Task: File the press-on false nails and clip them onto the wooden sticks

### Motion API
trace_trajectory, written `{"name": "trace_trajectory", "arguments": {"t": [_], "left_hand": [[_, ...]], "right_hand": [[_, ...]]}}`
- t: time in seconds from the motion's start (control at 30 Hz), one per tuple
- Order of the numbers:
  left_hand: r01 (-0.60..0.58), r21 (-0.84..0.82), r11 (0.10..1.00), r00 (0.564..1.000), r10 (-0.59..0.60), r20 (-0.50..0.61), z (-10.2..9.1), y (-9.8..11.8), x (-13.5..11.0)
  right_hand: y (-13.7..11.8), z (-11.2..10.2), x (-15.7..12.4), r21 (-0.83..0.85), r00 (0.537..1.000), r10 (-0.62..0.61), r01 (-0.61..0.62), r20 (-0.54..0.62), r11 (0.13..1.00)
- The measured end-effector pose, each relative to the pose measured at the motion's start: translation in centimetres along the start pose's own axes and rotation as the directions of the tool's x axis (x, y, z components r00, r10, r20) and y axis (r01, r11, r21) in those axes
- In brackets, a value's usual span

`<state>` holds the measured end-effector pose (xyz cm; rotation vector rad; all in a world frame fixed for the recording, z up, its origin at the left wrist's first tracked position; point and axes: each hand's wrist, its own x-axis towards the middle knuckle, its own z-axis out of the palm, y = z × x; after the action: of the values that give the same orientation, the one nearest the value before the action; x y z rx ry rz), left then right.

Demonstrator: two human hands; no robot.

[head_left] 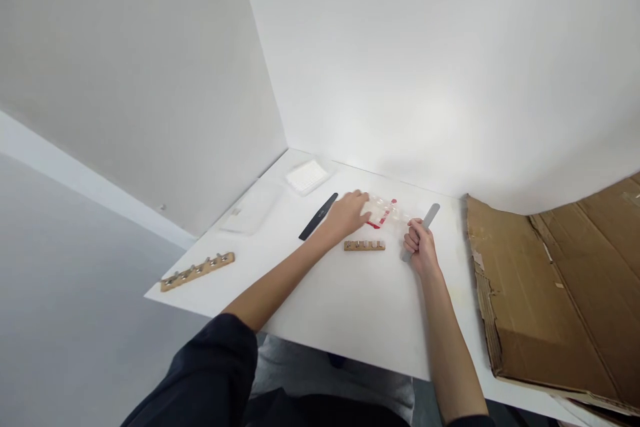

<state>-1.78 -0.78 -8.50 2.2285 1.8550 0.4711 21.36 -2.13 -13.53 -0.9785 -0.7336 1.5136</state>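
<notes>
My right hand (421, 244) is closed around a grey nail file (431, 215), which slants up past the thumb and shows again below the fingers. My left hand (349, 213) has its thumb and fingers apart at the left edge of a clear plastic packet (385, 211) with red markings. The packet stretches between the hands; whether the right fingertips touch it is unclear. Just in front lies a short wooden bar (365, 246) with several small pieces on top. A black nail file (319, 216) rests beside my left wrist.
A longer wooden bar with metal pegs (197, 271) lies near the left table edge. Behind it is a faint clear plastic sheet or case (253, 210). A white gridded tray (307, 177) sits at the back corner. Brown cardboard (555, 293) covers the right side.
</notes>
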Motion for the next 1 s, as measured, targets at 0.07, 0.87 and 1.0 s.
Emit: {"name": "trace_trajectory", "arguments": {"t": [0.07,0.87,1.0], "left_hand": [[0.176,0.193,0.965,0.984,-0.180,0.008,-0.5,-2.9,-1.3],[-0.161,-0.406,0.900,0.934,0.006,-0.357,-9.8,1.4,-3.1],[-0.355,-0.426,0.832,0.840,0.084,-0.536,-11.2,5.9,-2.3]], "right_hand": [[0.1,0.1,-0.1,-0.016,0.998,-0.048,0.047,-0.037,0.999],[-8.2,7.3,-2.9,-0.277,0.898,-0.424,0.440,0.119,0.854],[-10.7,10.3,-4.7,-0.278,0.816,-0.568,0.573,0.108,0.771]]}}
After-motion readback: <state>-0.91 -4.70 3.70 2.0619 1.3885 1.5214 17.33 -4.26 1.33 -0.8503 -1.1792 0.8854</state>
